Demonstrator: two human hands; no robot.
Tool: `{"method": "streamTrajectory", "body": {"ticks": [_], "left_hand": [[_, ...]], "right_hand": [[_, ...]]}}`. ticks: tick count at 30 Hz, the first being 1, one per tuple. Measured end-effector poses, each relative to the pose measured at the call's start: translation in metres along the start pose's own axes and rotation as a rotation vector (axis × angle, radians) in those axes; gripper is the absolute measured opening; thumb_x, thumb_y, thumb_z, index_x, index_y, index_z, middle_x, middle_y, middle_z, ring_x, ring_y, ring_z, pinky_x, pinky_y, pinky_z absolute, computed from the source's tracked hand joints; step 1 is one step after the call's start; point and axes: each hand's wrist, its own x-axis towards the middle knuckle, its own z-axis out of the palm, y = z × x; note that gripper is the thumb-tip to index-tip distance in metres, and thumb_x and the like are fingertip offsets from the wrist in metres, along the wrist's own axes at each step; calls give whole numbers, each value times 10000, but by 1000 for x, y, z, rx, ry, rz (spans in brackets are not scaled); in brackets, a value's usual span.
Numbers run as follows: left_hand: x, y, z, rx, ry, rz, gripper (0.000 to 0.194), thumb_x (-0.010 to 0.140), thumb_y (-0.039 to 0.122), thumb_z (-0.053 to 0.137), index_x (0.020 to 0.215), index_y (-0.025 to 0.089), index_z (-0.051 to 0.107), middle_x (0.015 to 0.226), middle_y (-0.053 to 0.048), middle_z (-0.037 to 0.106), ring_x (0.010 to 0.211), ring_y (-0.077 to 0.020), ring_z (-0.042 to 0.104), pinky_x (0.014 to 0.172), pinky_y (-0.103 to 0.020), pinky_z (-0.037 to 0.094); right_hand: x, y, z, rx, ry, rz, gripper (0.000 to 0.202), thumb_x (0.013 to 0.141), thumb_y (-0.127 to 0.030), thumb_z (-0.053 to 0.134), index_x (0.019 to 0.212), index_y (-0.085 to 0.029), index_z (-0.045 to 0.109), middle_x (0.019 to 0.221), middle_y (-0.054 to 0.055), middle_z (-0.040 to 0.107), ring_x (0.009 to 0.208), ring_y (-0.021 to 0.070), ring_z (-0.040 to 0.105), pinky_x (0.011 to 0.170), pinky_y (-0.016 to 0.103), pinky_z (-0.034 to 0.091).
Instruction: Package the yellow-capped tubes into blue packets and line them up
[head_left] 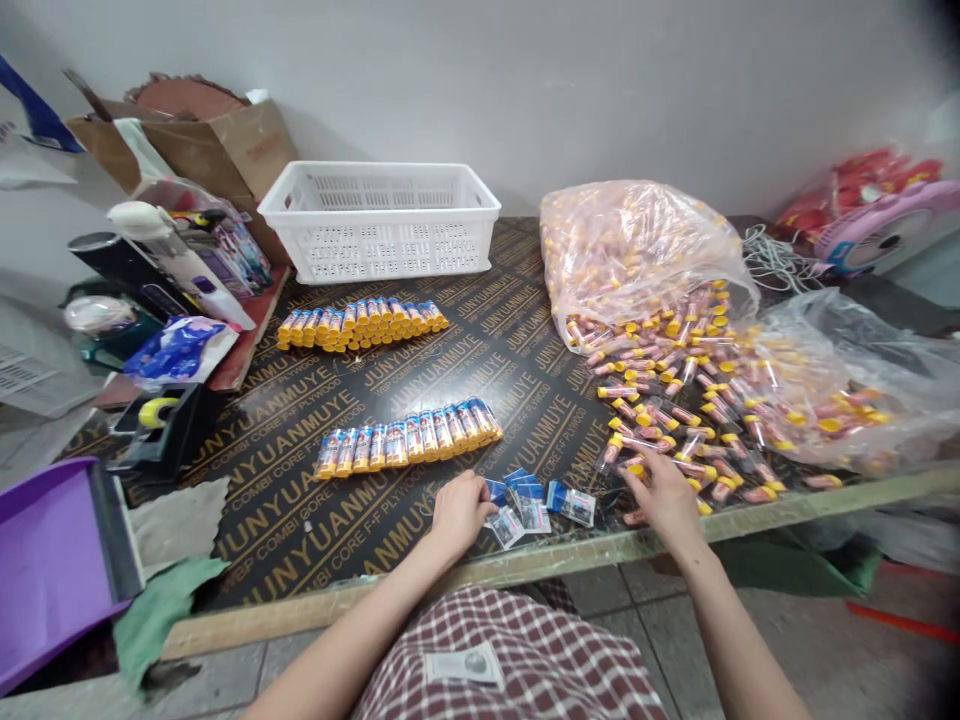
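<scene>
My left hand (461,512) rests at the table's front edge, its fingers bent down against small blue-and-clear packets (529,500). At the near side of a loose pile of pink tubes with yellow caps (679,410), my right hand (664,492) touches the tubes with thumb and fingertips; whether one is gripped is hard to tell. A row of blue-labelled tubes with yellow ends (409,438) lies in the middle of the table. Behind it is a second, stacked row (361,323). A clear plastic bag (637,250) full of pink tubes lies open toward the pile.
A white basket (390,245) stands at the back. Bottles, a cardboard box (251,145) and a tape dispenser (169,430) are at the left, by a purple dustpan (56,570). A pink fan (885,240) and another plastic bag (892,350) lie right.
</scene>
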Motion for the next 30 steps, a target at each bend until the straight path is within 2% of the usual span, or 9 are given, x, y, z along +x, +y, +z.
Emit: {"method": "streamTrajectory", "body": {"ticks": [4,6,9,12,15,18,22,25,30], "left_hand": [[-3,-2,1,-20,22,4,62,784,235,620,740,196,638,781,-21,632,745,-171,583,652,-259,340],[-4,-3,0,-13,20,15,80,800,230,595,749,197,647,785,-27,649,752,-176,589,660,-263,341],[-4,-4,1,-17,25,12,77,795,224,593,751,203,652,776,-26,661,748,-179,594,674,-265,345],[-6,-4,2,-68,88,7,39,750,204,632,712,200,637,749,-20,643,732,-173,581,663,-261,348],[-8,-1,-2,-269,162,-11,87,698,189,661,637,182,600,718,-17,623,697,-161,565,642,-254,369],[-13,4,-14,-725,174,-132,143,677,241,670,628,178,552,595,15,587,581,-135,553,592,-243,410],[-18,8,-39,-1292,204,-302,321,548,239,777,779,167,565,546,46,598,487,-103,545,549,-224,444],[-20,5,-52,-1464,265,-346,386,502,221,819,828,132,631,665,-2,669,563,-94,581,591,-210,465],[-17,-4,-58,-1565,366,-433,305,513,330,828,680,122,681,660,-11,670,558,-86,570,585,-213,473]], "right_hand": [[3,-37,-18,345,167,40,421,850,-416,516,1204,-196,565,1012,109,626,785,220,594,746,380,489],[4,-57,-22,563,127,106,396,835,-437,548,1147,-199,599,957,89,647,732,201,610,690,364,514],[5,-84,-21,877,-23,207,361,769,-461,635,1000,-184,646,840,64,674,670,193,637,644,358,543],[3,-106,-16,1055,-115,258,352,708,-462,701,910,-177,658,760,45,670,624,182,634,596,339,552],[-2,-123,-14,1054,-125,234,332,688,-440,728,881,-175,672,753,34,643,620,160,605,536,287,529],[-9,-139,-15,1028,-116,161,291,707,-400,726,894,-183,677,833,44,634,700,163,604,595,285,534],[-21,-159,-19,1095,-93,60,210,761,-317,689,941,-213,659,949,49,618,812,175,622,738,316,546],[-29,-170,-22,1084,-57,-25,163,800,-255,647,962,-237,649,988,49,595,860,178,610,743,310,549],[-35,-179,-21,994,-31,-146,194,825,-194,610,1007,-251,643,1005,68,581,898,197,586,717,329,550]]}}
